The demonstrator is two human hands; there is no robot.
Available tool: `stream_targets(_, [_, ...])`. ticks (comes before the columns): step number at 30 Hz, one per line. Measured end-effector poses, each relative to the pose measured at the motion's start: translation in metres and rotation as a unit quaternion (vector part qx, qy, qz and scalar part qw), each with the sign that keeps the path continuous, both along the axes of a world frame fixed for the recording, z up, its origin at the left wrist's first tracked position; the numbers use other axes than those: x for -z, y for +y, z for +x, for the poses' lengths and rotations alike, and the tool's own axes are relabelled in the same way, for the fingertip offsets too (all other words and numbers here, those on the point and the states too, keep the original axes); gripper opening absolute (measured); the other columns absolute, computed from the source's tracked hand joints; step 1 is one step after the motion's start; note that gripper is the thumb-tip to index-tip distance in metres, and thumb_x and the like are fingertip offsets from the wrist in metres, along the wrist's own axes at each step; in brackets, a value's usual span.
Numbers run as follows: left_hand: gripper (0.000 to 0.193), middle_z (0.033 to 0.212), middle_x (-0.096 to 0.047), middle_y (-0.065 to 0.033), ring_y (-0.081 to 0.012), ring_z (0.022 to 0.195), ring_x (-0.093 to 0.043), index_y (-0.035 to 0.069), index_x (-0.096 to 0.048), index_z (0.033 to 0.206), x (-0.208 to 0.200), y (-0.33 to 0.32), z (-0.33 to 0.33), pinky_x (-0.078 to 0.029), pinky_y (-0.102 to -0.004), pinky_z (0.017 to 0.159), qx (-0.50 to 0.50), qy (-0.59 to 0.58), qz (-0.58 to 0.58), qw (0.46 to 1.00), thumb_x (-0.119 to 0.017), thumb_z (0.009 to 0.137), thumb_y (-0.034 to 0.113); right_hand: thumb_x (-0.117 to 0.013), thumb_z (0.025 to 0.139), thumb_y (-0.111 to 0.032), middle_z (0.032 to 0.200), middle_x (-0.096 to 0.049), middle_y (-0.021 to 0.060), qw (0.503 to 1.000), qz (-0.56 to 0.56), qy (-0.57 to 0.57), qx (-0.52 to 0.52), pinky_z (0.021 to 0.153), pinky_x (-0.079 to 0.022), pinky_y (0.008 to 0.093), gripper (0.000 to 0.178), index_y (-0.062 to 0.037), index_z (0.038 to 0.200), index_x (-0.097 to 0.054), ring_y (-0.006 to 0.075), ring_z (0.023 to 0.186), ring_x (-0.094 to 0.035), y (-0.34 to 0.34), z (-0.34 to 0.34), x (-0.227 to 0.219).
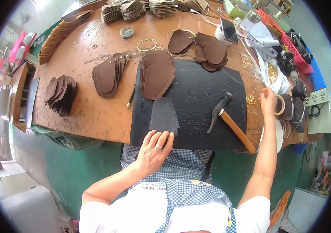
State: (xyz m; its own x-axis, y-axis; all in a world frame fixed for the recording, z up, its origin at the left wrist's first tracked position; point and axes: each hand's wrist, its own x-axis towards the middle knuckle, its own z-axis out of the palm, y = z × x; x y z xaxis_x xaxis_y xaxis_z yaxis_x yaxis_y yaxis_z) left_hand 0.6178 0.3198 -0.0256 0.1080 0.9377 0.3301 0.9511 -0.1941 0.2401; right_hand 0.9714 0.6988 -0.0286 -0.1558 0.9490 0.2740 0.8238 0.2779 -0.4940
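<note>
Left hand (152, 153): fingertips set on the near end of a dark grey leather piece (163, 114), which lies on a black mat (194, 91) at the desk's (84, 112) near edge. Whether the thumb pinches from beneath, I cannot tell from here.

Right hand (267, 101): stretched out to the side, fingers drawn narrow just beside a plastic bag (278, 83) and near loose gold bits (251, 99); anything between the fingertips is too small to make out.

Farther out: a hammer (233, 126) lies untouched on the mat; brown leather pieces (157, 77) overlap its far left part.

Step in hand, as judged: steadying the piece while picking a small fitting. The next move seems to call for a fine pinch and an unmoved left hand.
</note>
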Motion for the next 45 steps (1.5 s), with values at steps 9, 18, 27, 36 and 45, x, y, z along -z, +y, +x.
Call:
stream_targets(9, [0.058,0.134,-0.054,-0.0142,-0.0293,0.122,-0.052,0.003,-0.058,0.136,0.0,-0.011,0.001,-0.041,-0.0486,0.111,-0.012,0.047,-0.009,0.999,-0.076,0.082,0.016,-0.067,0.094,0.0,0.09,-0.073,0.0122,0.804,-0.404,0.324,-0.292,0.072,-0.06,0.0303,0.005,0.0031,0.098,-0.068,0.0194,0.079,-0.073,-0.167,-0.176,-0.079])
stream_targets(18, [0.053,0.132,-0.059,-0.0146,-0.028,0.118,-0.057,0.0,-0.063,0.129,0.001,-0.003,0.003,-0.045,-0.0475,0.109,-0.007,0.016,0.033,0.999,-0.077,0.08,0.015,-0.072,0.086,0.0,0.089,-0.063,0.0057,0.845,-0.224,0.12,-0.47,0.073,-0.053,0.0315,0.005,0.0007,0.09,-0.07,0.018,0.083,-0.064,-0.211,-0.209,-0.034])
stream_targets(27, [0.038,0.122,-0.068,-0.0126,-0.0256,0.108,-0.066,-0.002,-0.071,0.114,0.005,-0.003,0.0,-0.052,-0.0447,0.102,-0.041,-0.081,0.102,0.991,-0.076,0.076,0.003,-0.075,0.08,-0.002,0.088,-0.062,0.0079,0.853,-0.176,0.096,-0.482,0.074,-0.053,0.0355,0.007,-0.0005,0.086,-0.071,0.0247,0.085,-0.064,-0.215,-0.218,-0.037])
stream_targets(36, [0.027,0.11,-0.071,-0.0094,-0.0234,0.095,-0.069,0.002,-0.074,0.103,-0.005,0.007,-0.003,-0.057,-0.0386,0.087,-0.045,-0.109,0.129,0.985,-0.078,0.077,0.006,-0.076,0.078,-0.005,0.081,-0.063,0.0097,0.876,-0.161,0.032,-0.454,0.069,-0.052,0.0373,0.009,-0.0007,0.083,-0.07,0.0259,0.077,-0.064,-0.217,-0.22,-0.042])
stream_targets(45, [0.007,0.095,-0.07,-0.0127,-0.0278,0.084,-0.07,0.002,-0.07,0.091,-0.029,0.039,-0.061,-0.056,-0.0363,0.071,-0.154,-0.249,0.022,0.956,-0.072,0.085,0.005,-0.074,0.08,-0.006,0.087,-0.064,0.012,0.834,-0.32,-0.078,-0.442,0.078,-0.052,0.0428,0.01,-0.0027,0.08,-0.065,0.0322,0.086,-0.066,-0.202,-0.242,-0.064])
